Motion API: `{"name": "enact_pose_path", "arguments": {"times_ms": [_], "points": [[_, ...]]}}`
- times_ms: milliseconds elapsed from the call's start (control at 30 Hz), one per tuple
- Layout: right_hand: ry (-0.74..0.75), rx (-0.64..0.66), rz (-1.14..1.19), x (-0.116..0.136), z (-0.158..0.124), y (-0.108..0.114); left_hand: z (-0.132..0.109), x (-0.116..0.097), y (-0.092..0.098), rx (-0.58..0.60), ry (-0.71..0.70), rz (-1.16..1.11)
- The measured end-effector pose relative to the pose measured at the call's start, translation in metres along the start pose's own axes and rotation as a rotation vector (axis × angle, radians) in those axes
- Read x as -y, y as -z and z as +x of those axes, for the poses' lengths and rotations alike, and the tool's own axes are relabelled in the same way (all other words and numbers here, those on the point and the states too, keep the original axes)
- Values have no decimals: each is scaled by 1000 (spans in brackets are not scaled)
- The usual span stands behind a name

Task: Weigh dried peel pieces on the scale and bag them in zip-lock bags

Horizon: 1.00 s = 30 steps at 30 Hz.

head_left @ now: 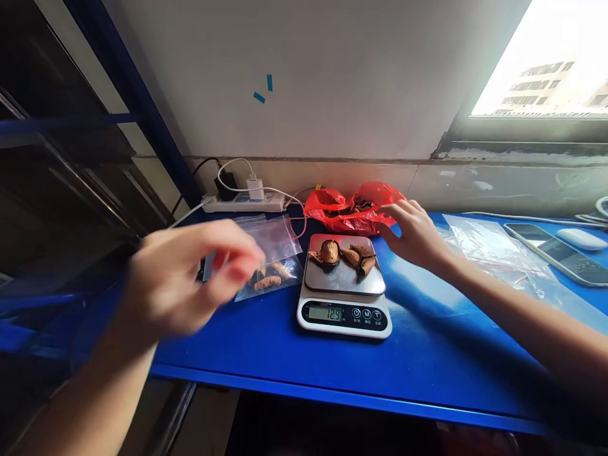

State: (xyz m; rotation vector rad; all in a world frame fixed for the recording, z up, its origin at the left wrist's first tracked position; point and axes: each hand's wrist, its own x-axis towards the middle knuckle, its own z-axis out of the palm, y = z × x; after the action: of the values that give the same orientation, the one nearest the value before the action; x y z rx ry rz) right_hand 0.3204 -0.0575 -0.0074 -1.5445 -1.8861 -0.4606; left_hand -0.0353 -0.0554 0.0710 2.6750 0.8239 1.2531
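A white kitchen scale (pixel 344 316) with a metal plate stands in front of me, its display reading 12.9. Several brown, dried, curled pieces (pixel 329 253) lie on the plate; their kind I cannot make out. Behind it sits a crumpled red plastic bag (pixel 363 224) holding dark contents. My right hand (pixel 414 231) reaches over from the right, thumb and fingers at the bag's right edge, with red film between them. My left hand (pixel 185 275), smeared by motion, is in the air left of the scale with fingers curled. A clear zip bag (pixel 289 288) with brown pieces lies beyond it.
A white power strip (pixel 244 202) with chargers and cables lies along the wall at the back left. To the right are clear plastic bags (pixel 489 244), a phone (pixel 560 253) and a white oval object (pixel 582 239). The blue table's front edge (pixel 332 397) runs below.
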Motion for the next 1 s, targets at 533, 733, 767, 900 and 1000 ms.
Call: {"name": "enact_pose_path", "arguments": {"times_ms": [533, 733, 767, 900, 1000], "points": [[-59, 175, 116, -9, -51, 4, 37, 24, -91, 396, -14, -78], [-65, 191, 123, -11, -53, 1, 35, 23, -92, 523, -90, -79], [-64, 192, 124, -11, -53, 1, 36, 22, -93, 537, -100, -65], [-56, 202, 124, -12, -53, 0, 38, 21, -95, 542, -92, -52], [-47, 215, 128, -12, -53, 0, 37, 24, -95, 444, 30, -82]]}}
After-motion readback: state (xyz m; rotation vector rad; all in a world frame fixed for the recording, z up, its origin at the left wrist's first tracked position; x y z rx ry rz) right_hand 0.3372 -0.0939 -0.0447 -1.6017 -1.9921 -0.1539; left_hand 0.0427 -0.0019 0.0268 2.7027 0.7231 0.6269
